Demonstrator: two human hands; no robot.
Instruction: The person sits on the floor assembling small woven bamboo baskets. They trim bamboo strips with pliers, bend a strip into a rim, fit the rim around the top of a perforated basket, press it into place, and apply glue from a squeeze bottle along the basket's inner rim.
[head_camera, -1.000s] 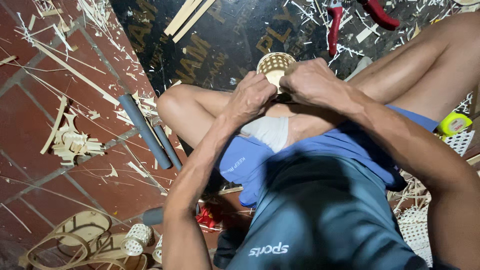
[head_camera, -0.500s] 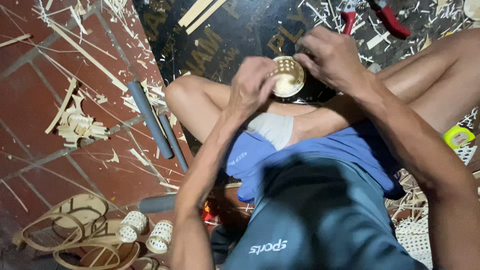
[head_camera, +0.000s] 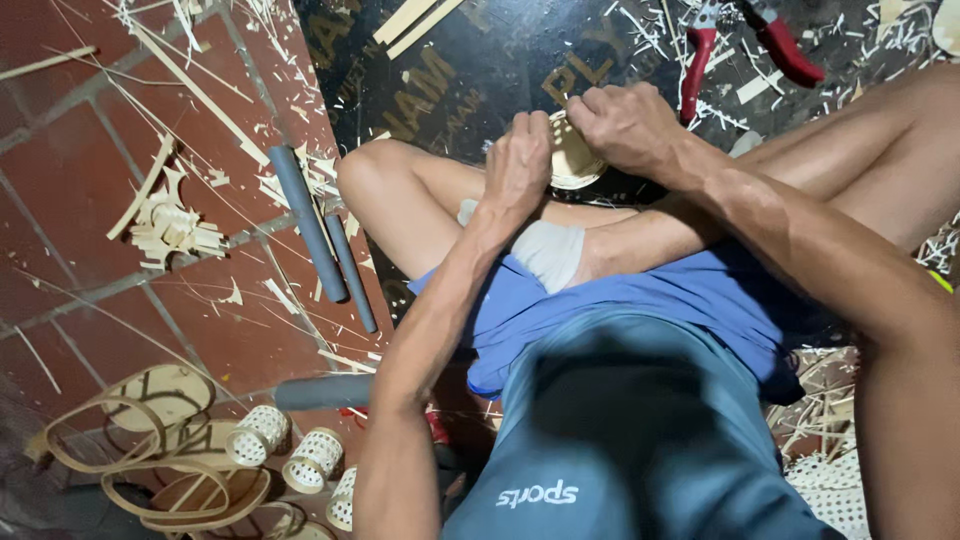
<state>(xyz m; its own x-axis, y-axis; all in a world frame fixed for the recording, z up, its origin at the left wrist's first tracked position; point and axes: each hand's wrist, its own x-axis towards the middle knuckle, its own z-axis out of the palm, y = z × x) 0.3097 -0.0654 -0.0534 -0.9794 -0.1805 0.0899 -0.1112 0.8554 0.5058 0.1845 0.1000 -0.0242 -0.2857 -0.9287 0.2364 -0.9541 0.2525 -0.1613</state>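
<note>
Partly hidden: small round woven disc (head_camera: 578, 160), covered by both hands | left hand (head_camera: 520, 165): fingers curled, gripping its left edge | right hand (head_camera: 625, 125): fingers closed over its top rim

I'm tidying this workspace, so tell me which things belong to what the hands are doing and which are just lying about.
In hand:
- left hand
- right hand
- woven disc, held by both hands

Lying about:
- red pliers
- grey tubes
- small woven baskets
- bamboo loops
- bamboo strips
- shavings
</note>
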